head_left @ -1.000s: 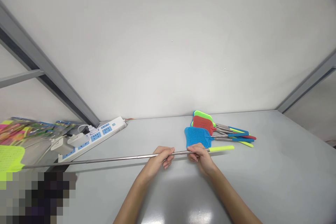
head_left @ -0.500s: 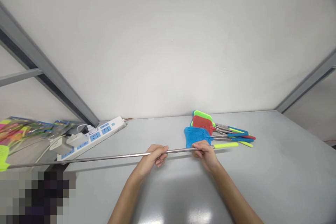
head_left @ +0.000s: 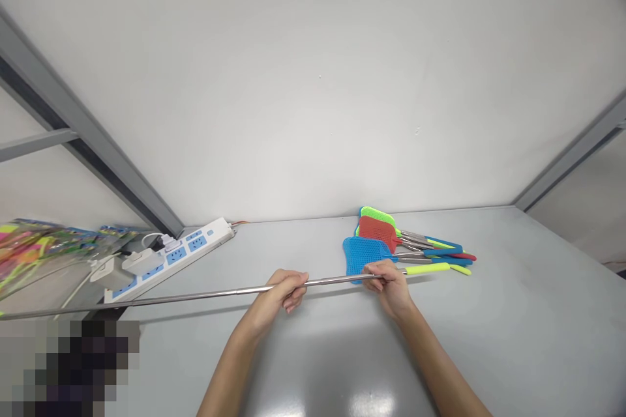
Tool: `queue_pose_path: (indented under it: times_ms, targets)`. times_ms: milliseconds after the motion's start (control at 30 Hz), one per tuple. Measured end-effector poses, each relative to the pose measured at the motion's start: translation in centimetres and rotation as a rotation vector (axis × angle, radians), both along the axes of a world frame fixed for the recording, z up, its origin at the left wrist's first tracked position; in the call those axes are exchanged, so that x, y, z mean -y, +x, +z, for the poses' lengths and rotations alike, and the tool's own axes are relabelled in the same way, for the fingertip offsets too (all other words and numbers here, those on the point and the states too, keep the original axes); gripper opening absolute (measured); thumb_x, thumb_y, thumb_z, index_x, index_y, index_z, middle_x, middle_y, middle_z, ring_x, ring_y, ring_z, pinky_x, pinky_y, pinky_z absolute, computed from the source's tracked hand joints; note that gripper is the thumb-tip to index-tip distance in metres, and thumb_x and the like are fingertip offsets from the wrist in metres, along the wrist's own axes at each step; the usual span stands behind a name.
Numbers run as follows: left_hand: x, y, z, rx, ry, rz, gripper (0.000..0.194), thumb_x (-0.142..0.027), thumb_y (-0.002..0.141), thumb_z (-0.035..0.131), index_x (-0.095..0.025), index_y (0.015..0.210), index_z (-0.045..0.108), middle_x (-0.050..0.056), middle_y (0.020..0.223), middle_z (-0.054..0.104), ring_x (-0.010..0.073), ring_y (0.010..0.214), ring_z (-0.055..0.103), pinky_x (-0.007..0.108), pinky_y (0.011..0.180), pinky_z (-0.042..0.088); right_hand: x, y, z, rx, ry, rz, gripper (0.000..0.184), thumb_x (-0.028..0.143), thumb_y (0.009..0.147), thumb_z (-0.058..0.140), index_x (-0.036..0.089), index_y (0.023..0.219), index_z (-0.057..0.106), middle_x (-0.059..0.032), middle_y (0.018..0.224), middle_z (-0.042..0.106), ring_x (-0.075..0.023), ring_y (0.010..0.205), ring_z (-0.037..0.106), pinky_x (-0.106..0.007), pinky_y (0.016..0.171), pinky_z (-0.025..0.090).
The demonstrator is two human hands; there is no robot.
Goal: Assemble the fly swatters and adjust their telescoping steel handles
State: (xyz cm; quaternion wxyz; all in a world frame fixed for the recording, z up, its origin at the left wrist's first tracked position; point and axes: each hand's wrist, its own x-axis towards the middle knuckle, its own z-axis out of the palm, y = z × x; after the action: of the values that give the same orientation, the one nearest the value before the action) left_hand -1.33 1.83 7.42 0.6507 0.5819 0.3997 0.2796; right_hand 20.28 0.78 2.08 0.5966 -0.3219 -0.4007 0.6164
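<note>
Both hands grip one long extended telescopic fly swatter, held almost level above the table. My left hand is closed round the middle of its metal rod. Closer to the yellow-green handle, my right hand pinches the rod's thicker end. The swatter's head lies almost wholly outside the left edge of the view. Just behind my right hand lies a pile of retracted fly swatters, with a blue one in front, a red one and a green one behind it.
A white power strip with plugs and adapters stands at the left, under the rod. Beyond it are several colourful plastic-wrapped packages. A grey frame and a white wall border the table.
The hands have moved slightly apart, the left to the left and the right to the right. The swatter's far end has slid left, nearly out of view, and its handle has shifted right.
</note>
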Motion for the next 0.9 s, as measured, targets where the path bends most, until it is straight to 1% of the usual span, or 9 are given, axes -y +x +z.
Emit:
queue_pose_path:
  times_ms: [233, 367, 600, 767, 900]
  targets:
    - [-0.1, -0.4, -0.3, 0.001, 0.007, 0.020, 0.037, -0.033, 0.078, 0.039, -0.019, 0.045, 0.029, -0.007, 0.040, 0.020, 0.0083, 0.042, 0.023, 0.026, 0.047, 0.020, -0.1, 0.5, -0.4, -0.061, 0.040, -0.044, 0.039, 0.016, 0.067, 0.046, 0.017, 0.033, 0.027, 0.0044, 0.037, 0.020, -0.0073, 0.039, 0.020, -0.027, 0.044, 0.012]
    - [-0.2, -0.5, -0.3, -0.002, 0.013, 0.029, 0.036, -0.033, 0.077, 0.039, -0.019, 0.045, 0.029, -0.006, 0.041, 0.020, 0.0084, 0.043, 0.024, 0.026, 0.047, 0.020, -0.2, 0.7, -0.5, -0.064, 0.037, -0.054, 0.039, 0.017, 0.067, 0.046, 0.017, 0.033, 0.026, 0.0042, 0.037, 0.020, -0.0074, 0.039, 0.021, -0.027, 0.044, 0.012]
    - [-0.3, -0.6, -0.3, 0.002, 0.021, 0.010, 0.036, -0.033, 0.077, 0.039, -0.019, 0.045, 0.029, -0.006, 0.041, 0.019, 0.0087, 0.043, 0.023, 0.026, 0.047, 0.020, -0.2, 0.8, -0.3, -0.054, 0.027, -0.070, 0.039, 0.017, 0.065, 0.046, 0.017, 0.032, 0.027, 0.0043, 0.036, 0.020, -0.0073, 0.039, 0.021, -0.027, 0.044, 0.013]
    - [-0.4, -1.1, -0.2, -0.002, 0.016, 0.011, 0.037, -0.032, 0.078, 0.038, -0.019, 0.045, 0.028, -0.006, 0.040, 0.019, 0.0086, 0.043, 0.022, 0.026, 0.046, 0.020, -0.3, 1.5, -0.1, -0.055, 0.033, -0.124, 0.039, 0.017, 0.065, 0.046, 0.017, 0.030, 0.028, 0.0041, 0.035, 0.020, -0.0074, 0.038, 0.022, -0.026, 0.043, 0.013]
    - [-0.4, -1.1, -0.3, -0.004, 0.014, 0.014, 0.036, -0.031, 0.078, 0.038, -0.019, 0.045, 0.028, -0.006, 0.040, 0.019, 0.0084, 0.043, 0.022, 0.025, 0.046, 0.019, -0.4, 1.8, -0.3, -0.072, 0.048, -0.118, 0.039, 0.016, 0.066, 0.046, 0.017, 0.030, 0.030, 0.0040, 0.035, 0.021, -0.0076, 0.038, 0.022, -0.026, 0.043, 0.013]
